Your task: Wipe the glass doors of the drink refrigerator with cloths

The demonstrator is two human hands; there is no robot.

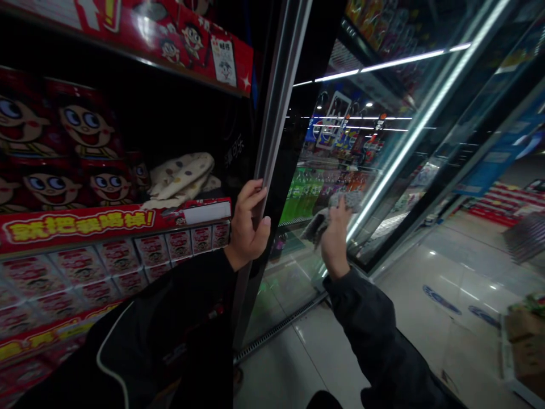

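My left hand (250,227) is closed round the silver edge of a glass cooler door (276,108), with its fingers bent over the metal strip. In my right hand (335,241) is a grey cloth (314,226), bunched under the fingers at the glass pane. Whether the cloth presses on the glass I cannot tell for sure. Behind the pane stand green drink bottles (302,190). Left of the door, a folded cream cloth with dots (181,173) lies on a shelf beside red cartoon-face packs (87,122).
Red-trimmed shelves (80,227) with several small boxes (117,258) fill the left side. A floor track (283,325) runs below the door. Shiny tiles (409,341) extend right, towards a box with brown goods (525,346). A blue sign (489,167) is farther back.
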